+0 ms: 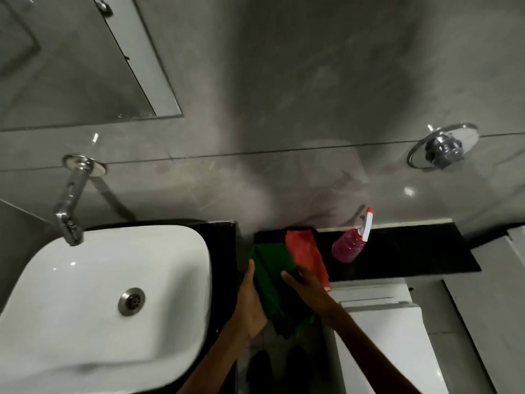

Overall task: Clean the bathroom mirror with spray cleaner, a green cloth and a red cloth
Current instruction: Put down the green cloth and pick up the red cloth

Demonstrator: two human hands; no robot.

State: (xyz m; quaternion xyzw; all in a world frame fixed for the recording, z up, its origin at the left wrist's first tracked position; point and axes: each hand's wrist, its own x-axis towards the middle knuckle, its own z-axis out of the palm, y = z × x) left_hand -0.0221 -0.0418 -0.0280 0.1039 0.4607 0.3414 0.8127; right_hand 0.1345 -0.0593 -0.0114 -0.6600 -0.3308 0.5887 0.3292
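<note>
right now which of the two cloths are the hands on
The green cloth: the left hand and right hand are both on it. The red cloth lies untouched beside it, nearer the spray bottle.

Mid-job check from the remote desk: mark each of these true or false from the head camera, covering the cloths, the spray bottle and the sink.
1. Both hands are on the green cloth. True: left hand and right hand hold it.
2. The red cloth lies in the sink. False: it lies on the black counter.
3. The spray bottle holds pink liquid. True.
4. The spray bottle stands left of the sink. False: it is to the right, beyond the cloths.
5. Water runs from the tap. False: no stream is visible.
</note>
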